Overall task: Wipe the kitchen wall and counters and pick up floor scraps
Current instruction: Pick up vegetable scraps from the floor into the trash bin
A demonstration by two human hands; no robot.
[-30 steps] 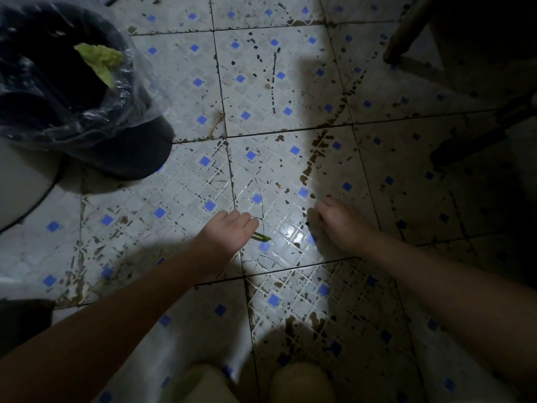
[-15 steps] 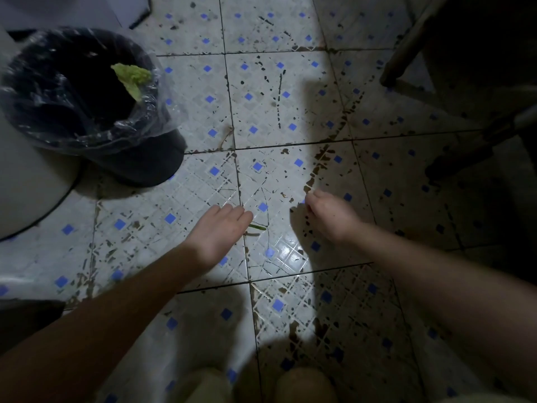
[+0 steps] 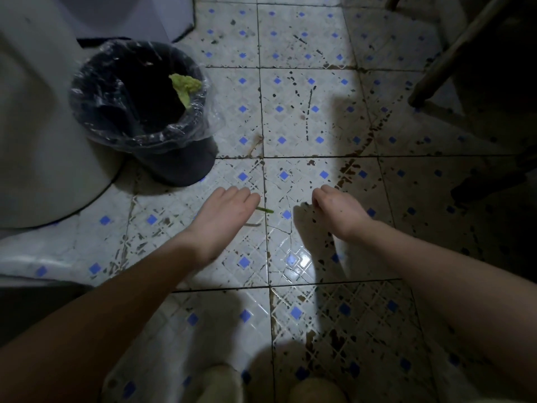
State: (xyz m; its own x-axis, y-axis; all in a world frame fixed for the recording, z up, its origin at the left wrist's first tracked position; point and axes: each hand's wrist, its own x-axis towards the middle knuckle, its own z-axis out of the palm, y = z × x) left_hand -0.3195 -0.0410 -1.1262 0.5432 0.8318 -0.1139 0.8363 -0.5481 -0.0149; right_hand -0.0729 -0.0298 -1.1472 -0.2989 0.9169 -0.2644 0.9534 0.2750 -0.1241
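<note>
Far to my left a big pale rounded body (image 3: 43,126) stands on the tiled floor (image 3: 290,117). I cannot tell what it is. Just beside it, touching or nearly so, is the dark bin (image 3: 177,167), lined with a clear plastic bag that is folded out over the rim. A crinkled green leaf (image 3: 186,85) lies against the right side of that rim, half inside. Nearer to me and a little to the right, my left hand (image 3: 223,216) reaches out low over the tiles, back up, with the fingers close together and almost straight. A thin green stem (image 3: 266,210) sticks out to the right from under its fingertips and throws its own shadow on the tile below, so it is off the floor and in my hold. My thumb is hidden beneath the hand, and I cannot see the pinch itself. Beyond it, near where four tiles meet, a small brown twig (image 3: 255,144) lies on the floor, well apart from both hands. Low in the view my two knees (image 3: 316,391) show between my forearms. My right hand (image 3: 337,213) hovers level with the left and apart from it, knuckles up and fingers curled under. I cannot tell whether anything is inside them. A trail of dark brown stains (image 3: 357,152) runs along the tiles past that hand. At the far right the floor falls into shadow, and a dark slanted furniture leg (image 3: 453,50) comes down onto the tiles.
</note>
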